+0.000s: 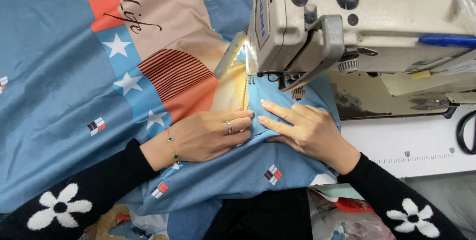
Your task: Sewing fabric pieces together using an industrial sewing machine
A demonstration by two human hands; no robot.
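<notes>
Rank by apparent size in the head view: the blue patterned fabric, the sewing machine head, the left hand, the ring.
1. blue patterned fabric
2. sewing machine head
3. left hand, flat on the fabric
4. ring on one left finger

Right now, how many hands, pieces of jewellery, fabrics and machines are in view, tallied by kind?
Hands: 2 (left hand, right hand)
Ring: 1
Bracelet: 1
Blue printed fabric: 1
Sewing machine: 1
Total: 6
</notes>
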